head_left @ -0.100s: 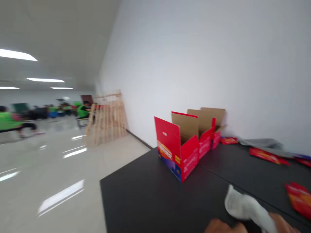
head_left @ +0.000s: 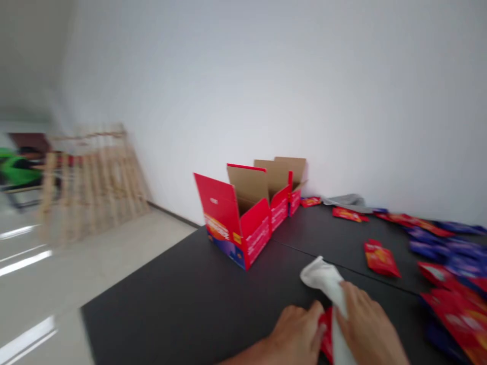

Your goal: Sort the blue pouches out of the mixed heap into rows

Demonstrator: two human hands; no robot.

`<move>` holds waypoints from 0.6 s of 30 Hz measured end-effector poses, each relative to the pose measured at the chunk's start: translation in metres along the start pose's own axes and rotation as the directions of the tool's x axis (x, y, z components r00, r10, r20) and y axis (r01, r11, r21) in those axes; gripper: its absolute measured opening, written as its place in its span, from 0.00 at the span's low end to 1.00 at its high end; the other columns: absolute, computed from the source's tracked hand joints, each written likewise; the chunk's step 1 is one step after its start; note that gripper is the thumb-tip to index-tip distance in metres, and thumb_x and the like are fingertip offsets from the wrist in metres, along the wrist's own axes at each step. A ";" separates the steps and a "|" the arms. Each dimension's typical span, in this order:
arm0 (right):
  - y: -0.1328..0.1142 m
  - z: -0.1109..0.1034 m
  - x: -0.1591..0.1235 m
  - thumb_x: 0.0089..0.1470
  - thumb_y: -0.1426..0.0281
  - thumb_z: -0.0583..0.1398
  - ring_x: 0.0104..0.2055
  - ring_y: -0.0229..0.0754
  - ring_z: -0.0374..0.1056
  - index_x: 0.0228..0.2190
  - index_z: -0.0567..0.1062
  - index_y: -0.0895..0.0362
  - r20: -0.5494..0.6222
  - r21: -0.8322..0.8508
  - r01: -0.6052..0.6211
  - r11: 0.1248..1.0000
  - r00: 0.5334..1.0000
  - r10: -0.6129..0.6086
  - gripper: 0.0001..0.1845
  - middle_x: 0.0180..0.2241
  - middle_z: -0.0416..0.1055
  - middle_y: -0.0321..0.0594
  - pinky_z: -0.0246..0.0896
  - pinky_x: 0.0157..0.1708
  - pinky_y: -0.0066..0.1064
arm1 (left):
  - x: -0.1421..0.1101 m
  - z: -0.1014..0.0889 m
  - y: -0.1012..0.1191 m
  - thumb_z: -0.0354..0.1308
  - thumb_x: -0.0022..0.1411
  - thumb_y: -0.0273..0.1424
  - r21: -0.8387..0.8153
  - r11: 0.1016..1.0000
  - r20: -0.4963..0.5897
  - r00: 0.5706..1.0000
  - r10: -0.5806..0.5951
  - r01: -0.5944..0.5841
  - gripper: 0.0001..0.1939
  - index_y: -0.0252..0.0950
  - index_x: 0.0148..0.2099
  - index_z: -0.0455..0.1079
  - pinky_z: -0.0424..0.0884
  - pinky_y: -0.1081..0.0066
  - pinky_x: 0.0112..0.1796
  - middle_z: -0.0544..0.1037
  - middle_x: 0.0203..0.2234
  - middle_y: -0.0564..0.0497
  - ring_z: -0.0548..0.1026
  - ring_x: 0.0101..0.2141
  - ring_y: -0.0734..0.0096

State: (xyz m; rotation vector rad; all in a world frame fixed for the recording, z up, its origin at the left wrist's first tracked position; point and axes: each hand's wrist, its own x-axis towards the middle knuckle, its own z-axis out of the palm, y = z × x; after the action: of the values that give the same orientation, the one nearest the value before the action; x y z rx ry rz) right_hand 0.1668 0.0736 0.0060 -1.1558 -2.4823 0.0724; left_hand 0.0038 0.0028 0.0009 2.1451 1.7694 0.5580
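Note:
My left hand (head_left: 297, 332) is closed on a red packet (head_left: 326, 332) low in the view, over the black table. Close beside it on the right, my right hand (head_left: 369, 324) grips a white cloth (head_left: 325, 279). The cloth hangs out crumpled beyond my fingers towards the boxes and runs down along the packet's right side. Much of the packet is hidden by the hands and the cloth. To the right of my hands lies another red packet (head_left: 380, 258) on the table.
Three open red cartons (head_left: 256, 238) stand in a row by the white wall. Red packets (head_left: 460, 319) and purple packets (head_left: 464, 258) are heaped at the right. A grey cloth (head_left: 348, 202) lies at the back. Wooden slatted frames (head_left: 95, 182) lean on the wall; a person in green sits beyond.
The camera has turned right, so the cartons shift left and more packets show. Both hands have come further into view, with the red packet now visible between them.

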 end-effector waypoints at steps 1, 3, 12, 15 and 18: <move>-0.007 -0.002 -0.005 0.51 0.77 0.55 0.45 0.55 0.67 0.46 0.71 0.52 0.019 -0.050 -0.047 0.998 0.999 0.048 0.20 0.43 0.71 0.47 0.65 0.44 0.46 | 0.002 0.000 0.001 0.43 0.71 0.32 -0.004 1.000 0.006 1.000 0.016 -0.016 0.14 0.37 0.54 0.62 0.72 0.59 0.39 0.78 0.36 0.47 0.77 0.36 0.61; -0.018 -0.006 -0.002 0.51 0.78 0.54 0.48 0.53 0.65 0.50 0.68 0.54 0.024 -0.074 -0.070 0.995 0.997 0.072 0.23 0.45 0.70 0.46 0.61 0.49 0.45 | 0.004 -0.001 0.000 0.39 0.72 0.32 -0.005 0.999 0.004 0.999 0.034 -0.034 0.14 0.38 0.52 0.62 0.70 0.61 0.39 0.78 0.37 0.46 0.76 0.38 0.59; -0.022 -0.017 0.009 0.53 0.78 0.56 0.46 0.50 0.64 0.47 0.67 0.57 -0.019 -0.106 -0.187 0.977 0.982 0.186 0.18 0.42 0.69 0.45 0.57 0.49 0.42 | 0.009 0.005 -0.013 0.34 0.72 0.34 0.024 0.998 -0.018 0.998 0.057 -0.057 0.15 0.40 0.42 0.62 0.66 0.68 0.33 0.77 0.28 0.52 0.77 0.31 0.62; -0.029 -0.012 0.007 0.54 0.77 0.56 0.46 0.50 0.64 0.46 0.67 0.55 -0.010 -0.088 -0.103 0.991 0.995 0.102 0.17 0.42 0.69 0.44 0.58 0.48 0.43 | 0.009 0.005 -0.015 0.35 0.71 0.34 0.010 0.996 -0.044 0.995 0.094 -0.094 0.14 0.41 0.42 0.62 0.66 0.70 0.32 0.77 0.27 0.53 0.77 0.30 0.64; -0.002 -0.015 0.017 0.55 0.79 0.53 0.46 0.51 0.64 0.47 0.67 0.57 -0.045 -0.183 -0.241 0.953 0.971 0.237 0.17 0.41 0.69 0.46 0.57 0.48 0.43 | 0.008 0.005 -0.018 0.37 0.71 0.36 0.040 0.993 -0.084 0.989 0.118 -0.115 0.13 0.42 0.43 0.62 0.67 0.70 0.33 0.77 0.27 0.55 0.78 0.30 0.65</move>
State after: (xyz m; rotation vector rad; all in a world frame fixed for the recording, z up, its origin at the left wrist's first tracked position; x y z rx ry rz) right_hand 0.1608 0.0834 0.0255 -1.5236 -2.3576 -0.1090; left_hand -0.0080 0.0143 -0.0110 2.2921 1.7170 0.6630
